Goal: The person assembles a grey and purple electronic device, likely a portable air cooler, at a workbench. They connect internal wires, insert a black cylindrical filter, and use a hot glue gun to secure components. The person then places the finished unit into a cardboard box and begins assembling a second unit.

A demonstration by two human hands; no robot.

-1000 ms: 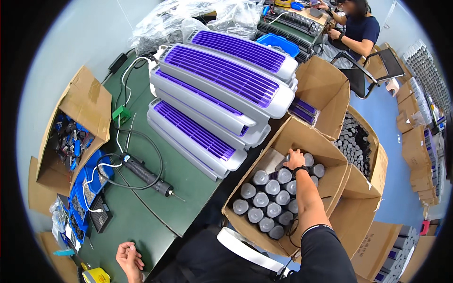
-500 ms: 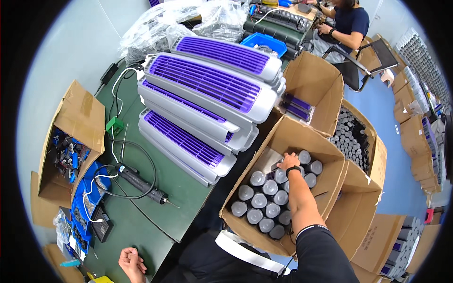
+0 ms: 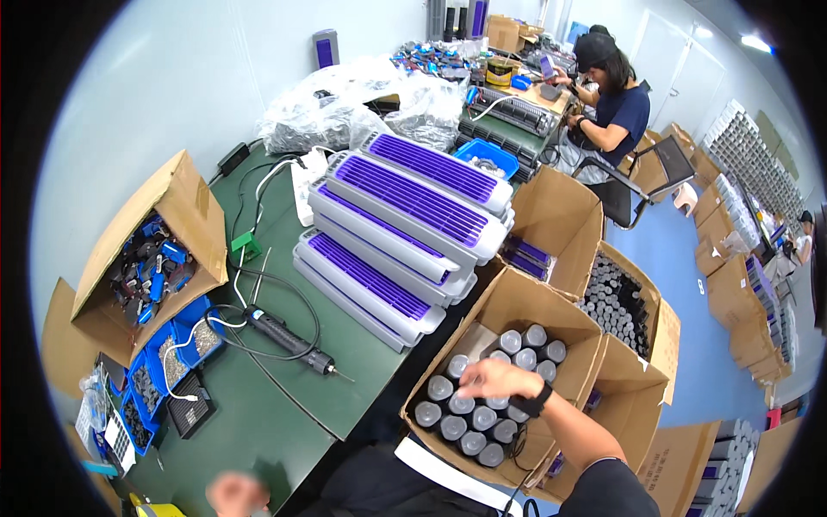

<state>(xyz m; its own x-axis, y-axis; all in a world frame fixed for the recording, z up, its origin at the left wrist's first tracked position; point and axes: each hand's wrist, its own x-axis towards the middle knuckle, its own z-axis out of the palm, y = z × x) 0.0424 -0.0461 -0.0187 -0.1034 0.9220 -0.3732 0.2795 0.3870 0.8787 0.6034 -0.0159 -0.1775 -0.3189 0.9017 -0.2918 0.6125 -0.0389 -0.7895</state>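
Observation:
My right hand [image 3: 498,379], with a black band at the wrist, hangs over an open cardboard box [image 3: 551,303] of upright cylinders with grey caps [image 3: 473,443]. Its fingers reach out over the caps and appear to hold nothing; whether they touch a cap is unclear. Low at the left, my left hand [image 3: 237,494] is smeared by motion above the green table [image 3: 293,457]. Nothing can be made out in it. A stack of grey housings with purple grilles [image 3: 413,202] lies on the table beyond the box.
A black electric screwdriver [image 3: 289,339] with a looped cable lies left of the stack. Blue bins of small parts [image 3: 172,362] and a tilted carton [image 3: 194,202] line the left side. More cartons [image 3: 560,207] stand right. A co-worker [image 3: 622,116] sits at the far end.
My right hand has lifted out from the box's far part and come nearer and left over the cylinders. The view has tilted up, showing more of the far room. My left hand has blurred.

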